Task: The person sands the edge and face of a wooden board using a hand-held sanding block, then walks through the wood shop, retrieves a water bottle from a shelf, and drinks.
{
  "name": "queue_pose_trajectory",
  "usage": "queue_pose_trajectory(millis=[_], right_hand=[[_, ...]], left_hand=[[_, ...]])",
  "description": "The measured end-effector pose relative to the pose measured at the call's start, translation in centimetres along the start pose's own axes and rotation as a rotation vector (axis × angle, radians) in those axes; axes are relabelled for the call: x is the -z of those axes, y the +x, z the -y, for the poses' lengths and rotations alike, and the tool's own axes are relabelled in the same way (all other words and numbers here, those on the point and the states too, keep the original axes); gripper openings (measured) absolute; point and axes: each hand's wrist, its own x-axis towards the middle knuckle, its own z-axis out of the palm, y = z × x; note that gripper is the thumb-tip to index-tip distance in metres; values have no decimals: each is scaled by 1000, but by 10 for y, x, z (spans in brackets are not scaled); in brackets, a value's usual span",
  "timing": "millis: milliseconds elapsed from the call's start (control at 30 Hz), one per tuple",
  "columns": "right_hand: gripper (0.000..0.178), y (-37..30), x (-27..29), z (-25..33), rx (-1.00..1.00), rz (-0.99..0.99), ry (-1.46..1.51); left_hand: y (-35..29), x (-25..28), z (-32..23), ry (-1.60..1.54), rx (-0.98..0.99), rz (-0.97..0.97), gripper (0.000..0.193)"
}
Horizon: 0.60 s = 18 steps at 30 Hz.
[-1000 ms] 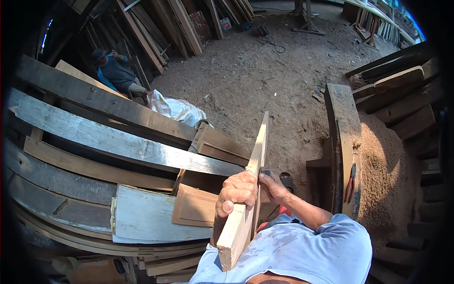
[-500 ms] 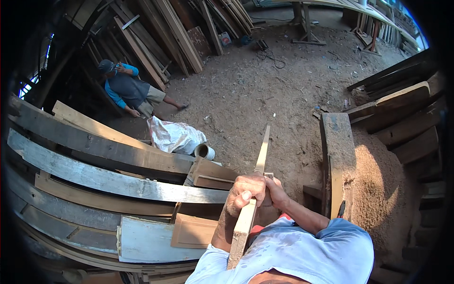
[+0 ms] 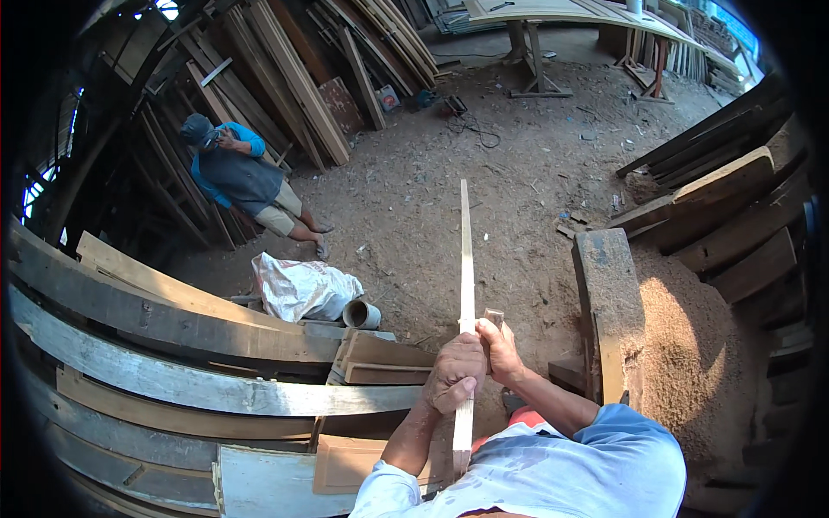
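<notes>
A long, narrow, pale wooden strip (image 3: 467, 250) points away from me over the dirt floor. Its near end reaches back to my shirt. My left hand (image 3: 457, 369) is wrapped round the strip from above, thumb along its top. Pressed against it, my right hand (image 3: 501, 350) is closed at the strip's right side. Out of its grasp sticks the squared end of a brown piece of wood (image 3: 494, 316); the rest of that piece is hidden by my fingers.
Long boards (image 3: 216, 388) lie stacked at my left. A white sack (image 3: 302, 289) and a bucket (image 3: 361, 315) stand beyond them, near a standing person (image 3: 242, 173). To the right are a thick timber (image 3: 609, 285), a sawdust heap (image 3: 682, 354) and leaning planks (image 3: 717, 186). A table (image 3: 570, 10) stands far off.
The strip's far end has risen and swung slightly left, my hands still on it. The other person, low and bent before, is now upright. My view has tilted a little upward.
</notes>
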Motion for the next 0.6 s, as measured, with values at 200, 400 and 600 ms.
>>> queue_pose_trajectory(millis=[200, 400, 600], right_hand=[[42, -14, -9, -13, -21, -15, -49], [43, -34, -36, -61, -32, -9, -182], [37, -90, -28, -143, -41, -64, -269]], left_hand=[[-42, 8, 0, 95, 73, -30, 48], [-143, -39, -74, -292, 384, -564, 77], [-279, -84, -117, -502, 516, -663, 110]])
